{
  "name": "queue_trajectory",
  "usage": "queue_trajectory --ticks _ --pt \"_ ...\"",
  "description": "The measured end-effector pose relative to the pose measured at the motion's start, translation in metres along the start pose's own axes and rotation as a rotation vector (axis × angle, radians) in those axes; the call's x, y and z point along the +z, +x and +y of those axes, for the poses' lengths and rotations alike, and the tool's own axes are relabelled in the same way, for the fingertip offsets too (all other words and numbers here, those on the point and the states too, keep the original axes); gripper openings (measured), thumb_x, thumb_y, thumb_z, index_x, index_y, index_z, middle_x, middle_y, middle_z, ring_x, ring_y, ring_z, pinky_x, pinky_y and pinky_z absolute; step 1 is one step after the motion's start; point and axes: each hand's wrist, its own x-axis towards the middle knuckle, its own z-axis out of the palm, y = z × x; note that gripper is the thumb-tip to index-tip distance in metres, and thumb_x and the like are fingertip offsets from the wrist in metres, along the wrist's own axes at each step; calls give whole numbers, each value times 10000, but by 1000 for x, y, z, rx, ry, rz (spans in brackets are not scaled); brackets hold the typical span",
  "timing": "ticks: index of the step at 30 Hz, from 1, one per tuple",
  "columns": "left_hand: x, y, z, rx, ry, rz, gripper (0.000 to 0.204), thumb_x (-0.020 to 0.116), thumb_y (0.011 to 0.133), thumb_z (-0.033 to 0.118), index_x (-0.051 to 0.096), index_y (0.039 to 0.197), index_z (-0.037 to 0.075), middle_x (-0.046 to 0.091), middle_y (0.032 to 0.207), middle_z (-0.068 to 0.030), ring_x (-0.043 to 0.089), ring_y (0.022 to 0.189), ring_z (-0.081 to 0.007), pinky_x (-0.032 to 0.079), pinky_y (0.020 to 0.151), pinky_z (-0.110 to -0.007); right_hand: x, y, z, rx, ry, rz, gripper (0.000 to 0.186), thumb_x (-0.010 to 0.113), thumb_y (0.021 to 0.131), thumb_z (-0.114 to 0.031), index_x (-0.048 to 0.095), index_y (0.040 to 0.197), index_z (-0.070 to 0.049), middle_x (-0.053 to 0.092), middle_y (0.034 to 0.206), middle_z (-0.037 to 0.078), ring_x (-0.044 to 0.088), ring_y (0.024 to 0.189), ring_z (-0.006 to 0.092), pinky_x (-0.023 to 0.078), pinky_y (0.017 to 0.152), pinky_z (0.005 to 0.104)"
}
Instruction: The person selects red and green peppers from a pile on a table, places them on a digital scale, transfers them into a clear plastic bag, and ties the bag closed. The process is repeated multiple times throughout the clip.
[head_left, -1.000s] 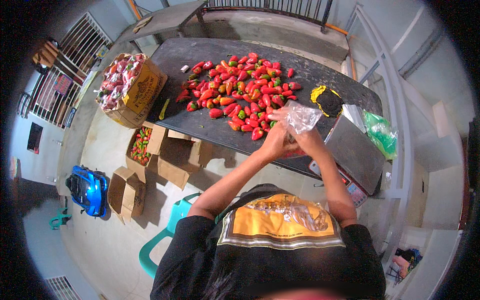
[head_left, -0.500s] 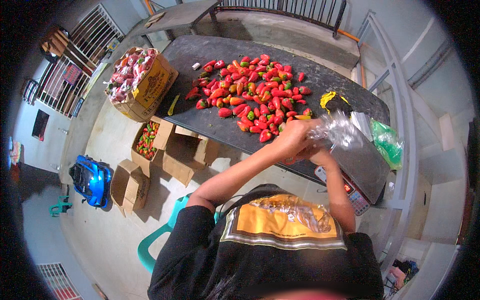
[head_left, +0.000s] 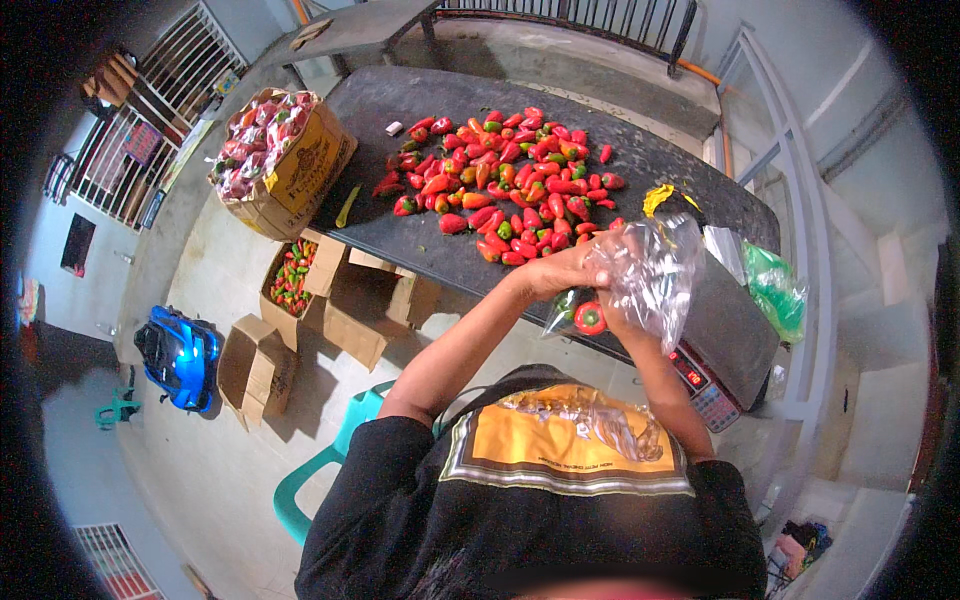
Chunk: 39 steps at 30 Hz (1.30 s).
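**Both hands at a clear bag beside the pepper pile**

In the head view, the pepper pile (head_left: pixel 500 185), mostly red, lies spread over the black surface (head_left: pixel 650 150) and serves as the landmark. The clear plastic bag (head_left: pixel 660 280) is held up just off the pile's near right side, its loose film flaring to the right and a red pepper (head_left: pixel 590 317) showing in its lower part. The person's left hand (head_left: pixel 562 272) is clamped on the gathered film above that pepper, presumably because pinching there keeps the contents low and the mouth narrow. The right hand (head_left: pixel 614 272) is up against the same bag, partly behind film; whether its fingers are together or apart cannot be told.

Right of the pile and nearer the person stands a digital scale (head_left: pixel 735 325) with a lit display, likely put there to be within easy reach. A green plastic bag (head_left: pixel 775 290) lies farther right of the pile.

Left of the pile, a tall carton (head_left: pixel 310 185) is heaped with bagged peppers (head_left: pixel 262 140), probably set at that end to leave working room. Below the pile's left side, an open carton (head_left: pixel 280 322) of loose peppers (head_left: pixel 293 275) sits on the floor.
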Motion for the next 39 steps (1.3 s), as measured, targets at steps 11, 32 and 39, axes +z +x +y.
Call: queue_trajectory --ticks 11,32,39 --pt "-8 -14 -2 -304 127 18 564 690 809 266 485 1265 4 536 1244 -86 491 1138 -178 362 1017 -330 48 7 50 -4 494 -191 337 602 802 -169 571 1118 -55 555 1152 135 512 1116 294 404 957 438" --pt "-3 -27 -1 -193 132 58 383 392 990 318 546 778 39 611 858 -77 565 936 -217 417 894 -345 25 36 66 708 1453 -73 368 590 875 -158 498 1212 -40 595 1100 44 555 1026 153 454 877 316" --pt "-19 -47 -1 -192 309 206 344 411 989 303 554 810 46 592 869 -32 544 876 -137 422 821 -282 -50 90 91 641 1060 422 136 595 889 -203 614 855 -73 596 738 -4 502 614 65 379 559 199"
